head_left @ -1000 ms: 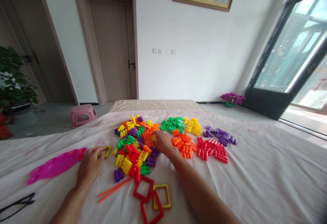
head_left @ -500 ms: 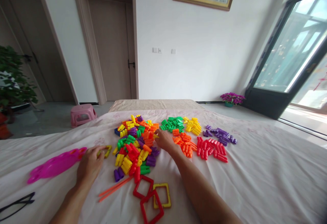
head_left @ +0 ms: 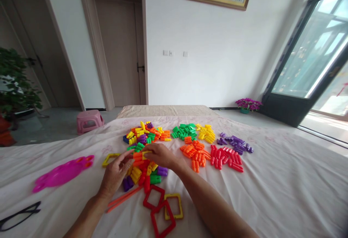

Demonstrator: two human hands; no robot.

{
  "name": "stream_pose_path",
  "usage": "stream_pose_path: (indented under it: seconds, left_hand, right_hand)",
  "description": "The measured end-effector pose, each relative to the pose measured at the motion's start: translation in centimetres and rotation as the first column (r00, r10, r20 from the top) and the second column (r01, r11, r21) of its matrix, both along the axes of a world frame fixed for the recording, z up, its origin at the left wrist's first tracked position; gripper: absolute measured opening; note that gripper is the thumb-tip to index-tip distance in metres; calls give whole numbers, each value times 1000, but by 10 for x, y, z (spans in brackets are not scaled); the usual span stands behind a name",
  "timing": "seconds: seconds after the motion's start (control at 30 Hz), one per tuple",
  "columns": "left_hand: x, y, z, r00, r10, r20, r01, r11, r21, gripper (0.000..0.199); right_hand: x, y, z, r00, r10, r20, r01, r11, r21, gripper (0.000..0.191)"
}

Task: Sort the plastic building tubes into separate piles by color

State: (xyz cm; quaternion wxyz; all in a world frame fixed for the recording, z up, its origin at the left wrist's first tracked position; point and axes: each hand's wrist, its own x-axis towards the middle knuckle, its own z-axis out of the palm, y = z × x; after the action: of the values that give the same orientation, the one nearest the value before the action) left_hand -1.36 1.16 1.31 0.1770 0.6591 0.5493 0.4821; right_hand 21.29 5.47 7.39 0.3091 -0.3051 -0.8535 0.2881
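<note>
Over the mixed pile of plastic building blocks (head_left: 136, 174), my two hands meet. My left hand (head_left: 116, 171) is closed with its fingertips on an orange building block (head_left: 137, 156). Against that block's right end sits a yellow building block (head_left: 147, 154), pinched by my right hand (head_left: 161, 155). Whether the two blocks are joined or only touching I cannot tell. My hands hide part of the pile. Just left of my left fingers lies a yellow square frame (head_left: 110, 157).
Sorted heaps of green (head_left: 185, 132), yellow (head_left: 206, 133), orange (head_left: 195, 153), red (head_left: 225, 157) and purple blocks (head_left: 236, 143) lie to the right. Red frames (head_left: 162, 221), orange sticks (head_left: 125, 198), a magenta plastic piece (head_left: 62, 174) and glasses (head_left: 20, 216) lie nearer me.
My left hand has let go of the yellow frame and moved right to an orange block. My right hand has come left with a yellow piece, so both hands now meet.
</note>
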Motion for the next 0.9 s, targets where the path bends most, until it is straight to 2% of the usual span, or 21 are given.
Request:
stream_pose_path:
  seconds: [0.13, 0.27, 0.37, 0.47, 0.57, 0.67, 0.73, 0.83, 0.9]
  left_hand:
    - [11, -1, 2, 986, -30, 161, 47, 994, -102, 45]
    - [16, -3, 4, 968, -47, 247, 86, 985, -152, 45]
    - [16, -4, 5, 946, -24, 324, 83, 982, -170, 46]
    - [15, -3, 6, 931, 5, 365, 65, 981, -181, 49]
    - [18, -5, 9, 924, 21, 382, 54, 981, -184, 51]
    - [24, -7, 11, 912, 20, 410, 64, 980, -191, 51]
    - [27, -8, 12, 908, 1, 418, 87, 977, -192, 52]
    - [24, -8, 10, 913, -42, 407, 129, 973, -189, 51]
    - [18, -6, 9, 921, -32, 388, 108, 978, -177, 50]
  right_hand:
    - [-2, -1, -1, 999, -24, 30, 23, 1000, 16, 21]
    - [8, 8, 2, 996, -60, 69, 58, 998, 25, 18]
    - [24, 20, 5, 981, -193, 34, 193, 981, 10, 21]
    - [38, 27, 8, 957, -289, 10, 289, 955, -73, 22]
    - [35, 21, 10, 975, -223, 0, 222, 973, -60, 20]
    - [18, 5, 11, 995, -99, 32, 99, 995, 11, 26]
    - [7, -5, 12, 996, -61, 65, 58, 997, 43, 23]
    - [3, -7, 12, 993, -61, 104, 55, 997, 62, 15]
    - [11, 0, 12, 987, -123, 106, 116, 991, 74, 14]
